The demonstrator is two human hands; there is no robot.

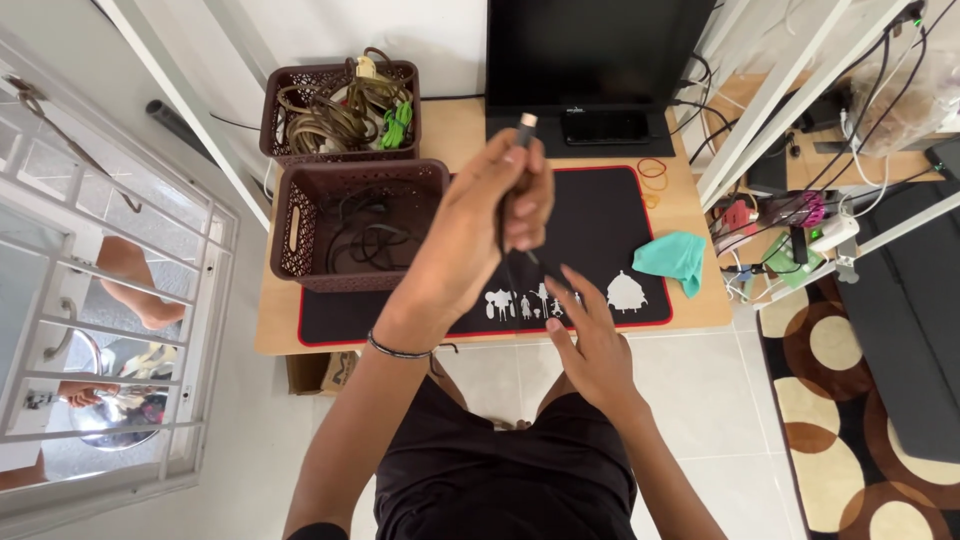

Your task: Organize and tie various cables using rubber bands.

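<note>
Here the left hand (pixel 490 215) grips a black cable (pixel 521 140) near its plug, raised above the black mat (pixel 600 215); the right hand (pixel 590 335) is open, fingers loosely around the cable lower down.

— What do you see of yourself from up here?

— I see two bare forearms with no sleeves. My left hand (pixel 480 235) has a thin dark band around the wrist.

— And the other one?

— I see nothing worn on my right hand (pixel 592 345), no ring or watch. Below, I'm in black shorts, and a black top edge shows near the left elbow.
</note>
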